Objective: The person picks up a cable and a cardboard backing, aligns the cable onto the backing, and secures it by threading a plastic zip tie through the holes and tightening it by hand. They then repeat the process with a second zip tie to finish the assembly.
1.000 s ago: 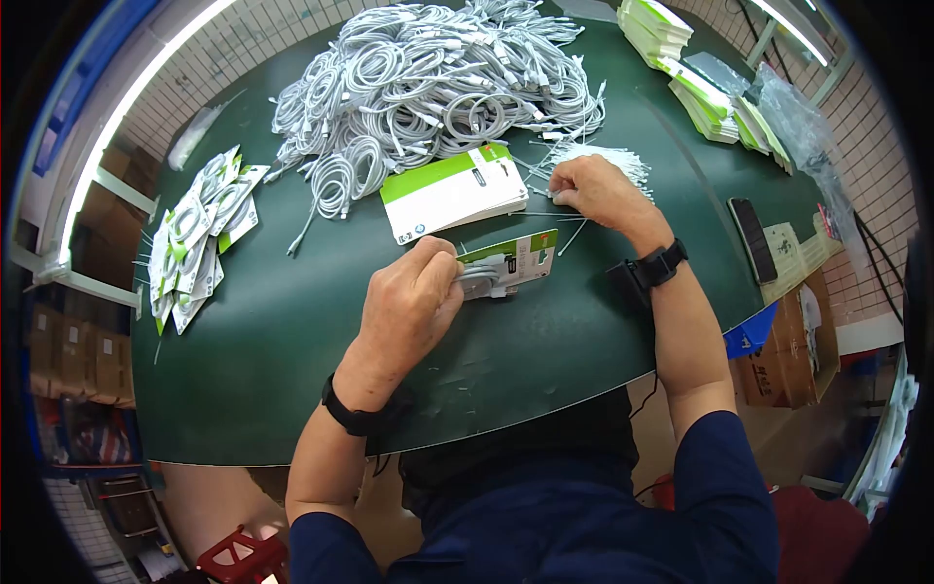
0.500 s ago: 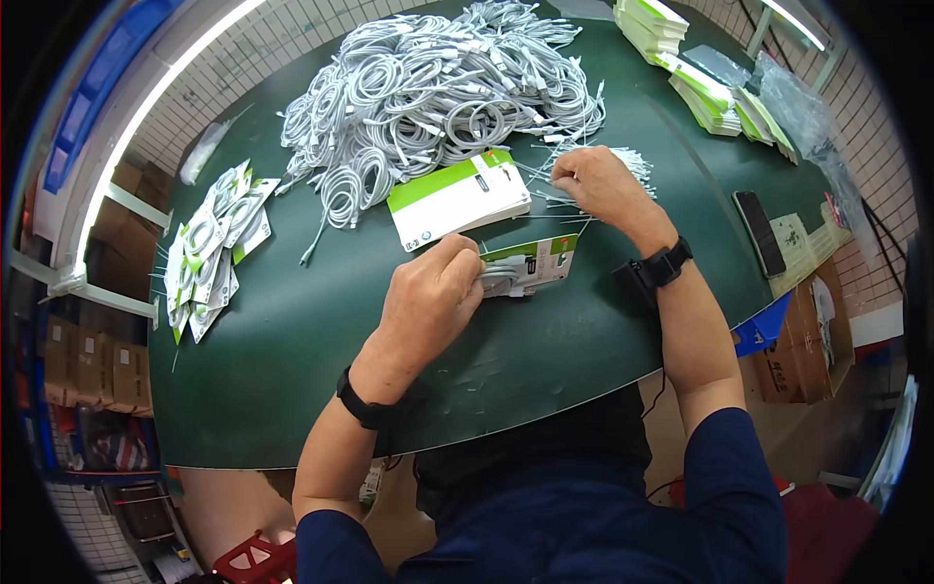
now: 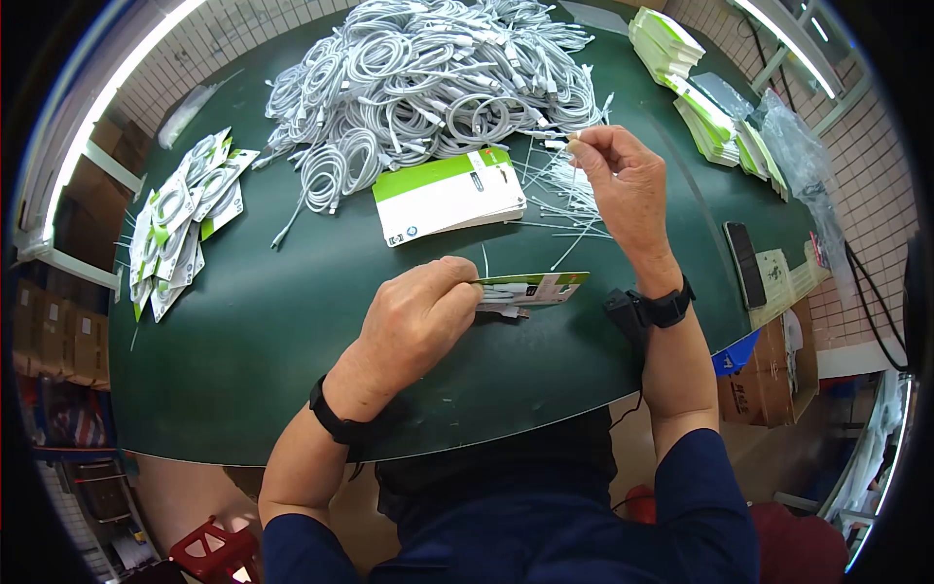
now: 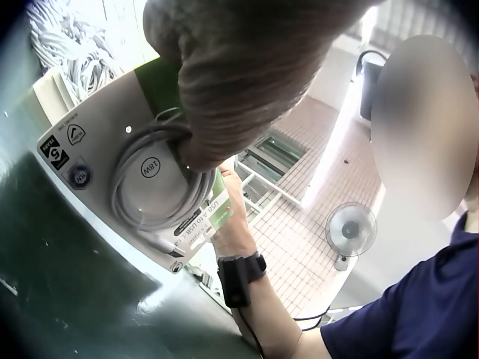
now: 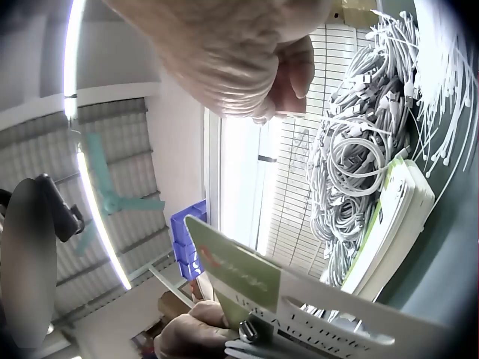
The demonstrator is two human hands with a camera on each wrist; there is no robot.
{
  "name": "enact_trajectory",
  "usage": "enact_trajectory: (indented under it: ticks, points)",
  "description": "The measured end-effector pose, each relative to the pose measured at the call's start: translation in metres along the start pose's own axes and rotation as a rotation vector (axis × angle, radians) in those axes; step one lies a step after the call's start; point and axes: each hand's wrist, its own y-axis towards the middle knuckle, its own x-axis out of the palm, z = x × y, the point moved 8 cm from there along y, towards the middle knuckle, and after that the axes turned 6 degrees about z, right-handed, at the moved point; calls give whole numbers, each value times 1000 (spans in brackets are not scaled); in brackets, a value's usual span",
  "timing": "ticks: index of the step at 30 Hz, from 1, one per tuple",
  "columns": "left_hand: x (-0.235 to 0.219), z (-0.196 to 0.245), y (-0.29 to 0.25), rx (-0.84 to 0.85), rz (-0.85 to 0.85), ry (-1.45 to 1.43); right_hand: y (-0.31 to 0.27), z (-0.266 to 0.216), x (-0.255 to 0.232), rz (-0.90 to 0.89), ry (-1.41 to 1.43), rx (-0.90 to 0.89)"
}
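My left hand [image 3: 413,316] grips a white and green packaging card [image 3: 562,285] with a coiled grey USB cable [image 3: 503,292] against it. In the left wrist view, that coil lies on the card's printed face, with the fingers over its upper part. A thin white tie end pokes up behind the card, beside the left fingers. Above the loose pile of white cable ties [image 3: 574,200], my right hand [image 3: 630,185] is raised, thumb and forefinger pinching a thin white cable tie [image 3: 573,175]. The card appears large at the bottom of the right wrist view.
A big heap of coiled cables [image 3: 418,88] covers the back of the table. In front of it lies a stack of flat cards [image 3: 443,204]. Finished-looking cable cards [image 3: 180,224] pile up at left. More card stacks [image 3: 705,127] and a phone [image 3: 741,251] are at right.
My right hand has lifted from the cable tie pile and turned, pinching one tie. My left hand has lowered a little and tipped the card, so its face shows less from above.
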Motion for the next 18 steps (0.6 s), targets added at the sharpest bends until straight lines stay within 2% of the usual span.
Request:
enact_trajectory:
  ticks: [8, 12, 15, 18]
  points:
    - [0, 0, -3, 6, -6, -18, -13, 22, 22, -106, 267, 356]
    - [2, 0, -3, 5, -13, -28, -35, 42, 49, -256, 369, 523]
    - [3, 0, -3, 11, -16, -16, -46, 44, 59, -264, 400, 609]
    - [2, 0, -3, 3, -8, -21, -56, 42, 69, -323, 397, 589]
